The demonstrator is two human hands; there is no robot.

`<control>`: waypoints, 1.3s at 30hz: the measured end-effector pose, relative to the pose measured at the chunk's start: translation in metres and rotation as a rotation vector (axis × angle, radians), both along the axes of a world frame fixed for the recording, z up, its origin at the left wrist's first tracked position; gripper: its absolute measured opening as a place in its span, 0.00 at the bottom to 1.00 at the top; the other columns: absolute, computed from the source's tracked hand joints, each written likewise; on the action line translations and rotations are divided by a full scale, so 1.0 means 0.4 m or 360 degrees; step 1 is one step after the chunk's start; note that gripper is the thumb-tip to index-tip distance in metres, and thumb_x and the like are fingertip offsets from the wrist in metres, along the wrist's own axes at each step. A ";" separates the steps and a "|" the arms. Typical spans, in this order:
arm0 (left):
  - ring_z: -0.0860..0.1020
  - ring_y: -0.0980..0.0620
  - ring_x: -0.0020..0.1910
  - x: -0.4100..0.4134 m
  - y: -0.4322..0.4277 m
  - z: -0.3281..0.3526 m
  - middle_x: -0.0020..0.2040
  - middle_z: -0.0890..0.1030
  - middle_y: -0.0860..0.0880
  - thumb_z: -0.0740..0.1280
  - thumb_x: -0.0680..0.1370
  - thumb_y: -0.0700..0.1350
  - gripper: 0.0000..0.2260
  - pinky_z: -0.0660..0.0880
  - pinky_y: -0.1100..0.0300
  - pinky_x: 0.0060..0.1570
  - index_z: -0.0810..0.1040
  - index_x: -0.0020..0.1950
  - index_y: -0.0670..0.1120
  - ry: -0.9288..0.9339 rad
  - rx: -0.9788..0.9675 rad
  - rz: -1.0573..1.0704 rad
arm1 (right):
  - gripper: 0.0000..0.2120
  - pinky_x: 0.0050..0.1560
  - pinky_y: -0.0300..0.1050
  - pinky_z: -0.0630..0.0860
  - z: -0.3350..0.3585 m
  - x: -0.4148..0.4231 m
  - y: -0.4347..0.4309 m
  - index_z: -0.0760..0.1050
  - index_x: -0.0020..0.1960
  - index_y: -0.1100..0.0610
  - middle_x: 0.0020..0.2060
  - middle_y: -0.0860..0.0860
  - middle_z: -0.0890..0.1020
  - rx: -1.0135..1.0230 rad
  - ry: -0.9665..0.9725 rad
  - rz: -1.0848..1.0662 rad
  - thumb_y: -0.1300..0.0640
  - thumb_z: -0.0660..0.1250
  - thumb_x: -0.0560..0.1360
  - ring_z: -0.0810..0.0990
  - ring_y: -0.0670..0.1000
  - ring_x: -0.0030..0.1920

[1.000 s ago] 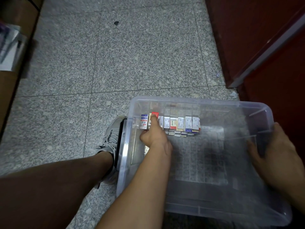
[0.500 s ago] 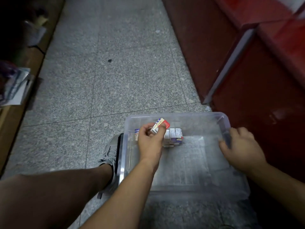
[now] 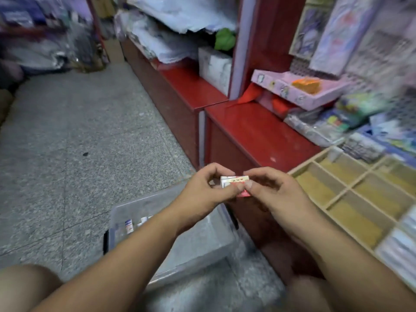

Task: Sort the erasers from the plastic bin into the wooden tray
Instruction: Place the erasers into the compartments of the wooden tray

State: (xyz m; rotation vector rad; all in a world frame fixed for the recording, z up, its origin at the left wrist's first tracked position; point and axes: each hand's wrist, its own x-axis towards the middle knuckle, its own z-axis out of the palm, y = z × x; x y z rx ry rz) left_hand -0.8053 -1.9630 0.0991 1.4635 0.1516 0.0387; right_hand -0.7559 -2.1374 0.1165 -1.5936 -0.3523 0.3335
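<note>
The erasers point(image 3: 234, 181) sit dead centre in front of me, a small stack with a white sleeve on top and a red wrapper showing underneath; the blur won't let me count them. I hold them between both hands. My left hand point(image 3: 206, 192) curls thumb and fingers round the stack's 9 o'clock end, and my right hand point(image 3: 278, 191) pinches the 3 o'clock end between thumb and forefinger. I think I'm holding it this way to square the pieces up, or to peel one off before it goes into a slot, since one hand can steady the stack while the other picks. The stack hangs in the air and rests on nothing. At 7 o'clock from it, down on the floor point(image 3: 74, 158), is the plastic bin point(image 3: 139, 200), close to my legs so each reach stays short. A few other erasers point(image 3: 129, 225) lie against its far left wall, so the sorting is not finished. The wooden tray point(image 3: 351, 188) is at 4 o'clock from the stack, just beside my right hand, and the compartments I can see look bare. It rests on the red counter point(image 3: 254, 131), whose top runs away towards 1 o'clock.
</note>
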 end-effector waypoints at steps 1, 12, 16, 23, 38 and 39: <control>0.81 0.49 0.44 0.005 -0.034 0.016 0.44 0.84 0.46 0.77 0.74 0.38 0.11 0.79 0.47 0.54 0.78 0.53 0.39 0.0008 -0.0005 -0.0061 | 0.07 0.44 0.35 0.78 0.013 -0.012 -0.039 0.82 0.53 0.61 0.41 0.51 0.87 0.0030 0.0017 -0.0079 0.65 0.72 0.76 0.84 0.44 0.41; 0.81 0.49 0.37 0.093 -0.369 0.094 0.40 0.84 0.43 0.80 0.68 0.49 0.25 0.77 0.57 0.43 0.77 0.55 0.33 0.0061 -0.0165 -0.0475 | 0.09 0.48 0.42 0.83 0.087 -0.065 -0.355 0.82 0.53 0.60 0.46 0.59 0.86 0.0440 0.0438 -0.0611 0.61 0.71 0.73 0.85 0.52 0.45; 0.81 0.49 0.38 0.140 -0.434 0.095 0.42 0.85 0.44 0.82 0.60 0.60 0.31 0.76 0.55 0.43 0.81 0.52 0.42 0.0048 0.0002 -0.0520 | 0.07 0.43 0.40 0.82 0.098 -0.046 -0.416 0.82 0.54 0.61 0.45 0.59 0.86 0.0412 0.0366 -0.0781 0.66 0.69 0.77 0.85 0.51 0.41; 0.83 0.52 0.43 0.212 -0.454 0.065 0.55 0.83 0.44 0.83 0.65 0.50 0.27 0.80 0.58 0.46 0.81 0.60 0.43 0.0103 -0.0069 -0.0637 | 0.08 0.42 0.39 0.82 0.071 0.016 -0.457 0.82 0.56 0.60 0.42 0.56 0.86 0.0263 0.0308 -0.0940 0.65 0.68 0.79 0.85 0.49 0.38; 0.85 0.46 0.50 0.331 -0.451 0.042 0.57 0.83 0.35 0.73 0.76 0.34 0.11 0.83 0.56 0.48 0.81 0.58 0.37 0.0353 -0.0487 -0.0519 | 0.08 0.44 0.48 0.76 0.038 0.262 -0.576 0.78 0.47 0.51 0.41 0.49 0.82 -0.1361 -0.0134 -0.1162 0.54 0.77 0.73 0.81 0.52 0.43; 0.85 0.46 0.48 0.334 -0.455 0.042 0.56 0.83 0.35 0.73 0.76 0.34 0.11 0.83 0.55 0.49 0.81 0.58 0.37 0.0351 -0.0501 -0.0515 | 0.09 0.42 0.47 0.73 0.027 0.278 -0.572 0.77 0.44 0.50 0.42 0.48 0.81 -0.1515 -0.0213 -0.1072 0.53 0.77 0.72 0.79 0.52 0.44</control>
